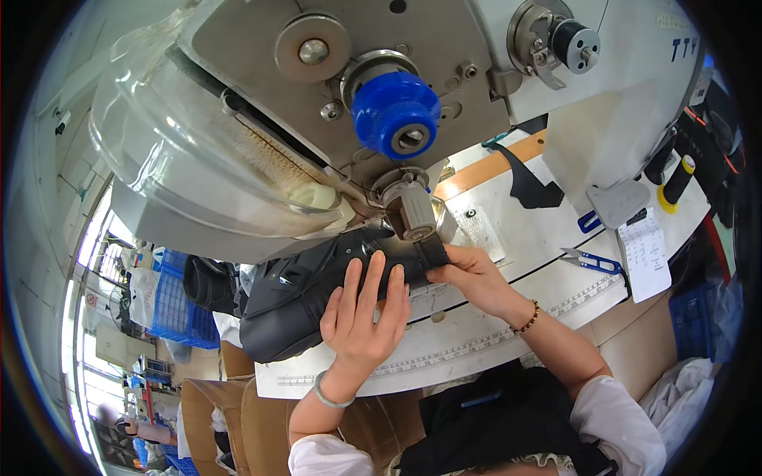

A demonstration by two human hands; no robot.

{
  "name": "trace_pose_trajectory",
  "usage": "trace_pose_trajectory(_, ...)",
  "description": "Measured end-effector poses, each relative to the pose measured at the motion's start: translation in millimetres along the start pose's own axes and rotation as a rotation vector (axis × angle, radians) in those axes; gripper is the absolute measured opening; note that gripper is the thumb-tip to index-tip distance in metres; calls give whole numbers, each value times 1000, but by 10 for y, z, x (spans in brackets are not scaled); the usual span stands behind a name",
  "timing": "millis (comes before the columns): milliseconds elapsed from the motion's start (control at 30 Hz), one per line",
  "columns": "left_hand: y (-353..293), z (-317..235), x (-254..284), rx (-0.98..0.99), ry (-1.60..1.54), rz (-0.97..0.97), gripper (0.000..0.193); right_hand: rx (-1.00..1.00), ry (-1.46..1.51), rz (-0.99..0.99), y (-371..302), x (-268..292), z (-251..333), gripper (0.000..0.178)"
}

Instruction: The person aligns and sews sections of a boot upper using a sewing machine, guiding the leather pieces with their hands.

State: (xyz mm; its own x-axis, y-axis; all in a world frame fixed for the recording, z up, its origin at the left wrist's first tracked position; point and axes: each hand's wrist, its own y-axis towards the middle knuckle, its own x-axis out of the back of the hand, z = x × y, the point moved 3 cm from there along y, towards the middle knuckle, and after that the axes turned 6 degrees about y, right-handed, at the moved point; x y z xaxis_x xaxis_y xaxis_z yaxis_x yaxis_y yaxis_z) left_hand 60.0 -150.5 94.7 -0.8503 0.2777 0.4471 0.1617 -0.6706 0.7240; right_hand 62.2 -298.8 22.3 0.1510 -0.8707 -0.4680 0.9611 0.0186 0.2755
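A black leather-like piece [282,321], perhaps part of a bag or a shoe, lies on the white table under the head of a sewing machine [238,32]. My left hand [365,321] rests flat on its near side with the fingers stretched out. At the other end, my right hand [476,278] pinches a short black strap-like end [431,251] between thumb and fingers, close to the metal presser parts [414,210]. The needle point and the stitching spot are hidden behind these parts.
Blue-handled thread snips [594,262] and a paper slip [644,254] lie on the table's right, beyond a printed ruler strip [508,337]. A black scrap [536,186] and a yellow-based thread spool [676,186] sit farther back. Blue crates [182,305] stand at left.
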Motion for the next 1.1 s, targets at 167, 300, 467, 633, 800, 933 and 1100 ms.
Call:
trace_pose_trajectory(167, -19, -14, -26, 11, -8, -8, 24, 15, 59, -10, -8, -20, -10, 27)
trace_pose_trajectory(300, -3, 28, -11, -12, -12, -4, 25, 140, 223, -135, -42, -66, -41, 23)
trace_pose_trajectory(467, -27, 98, -25, -24, 18, 11, 27, 301, -551, -472, -203, -18, 3, 23)
trace_pose_trajectory(633, -3, 39, -26, -37, -35, 7, 26, 610, -846, -428, -258, -108, 62, 19)
trace_pose_trajectory(800, -12, 40, -17, -15, 0, 43, 26, 569, -499, -403, -275, -200, 141, 21)
trace_pose_trajectory(933, -5, 31, -15, -15, 9, 45, 26, 521, -422, -429, -205, -265, 169, 19)
trace_pose_trajectory(1100, 8, 26, -11, -30, 3, 62, 27, 561, -447, -433, -165, -230, 169, 18)
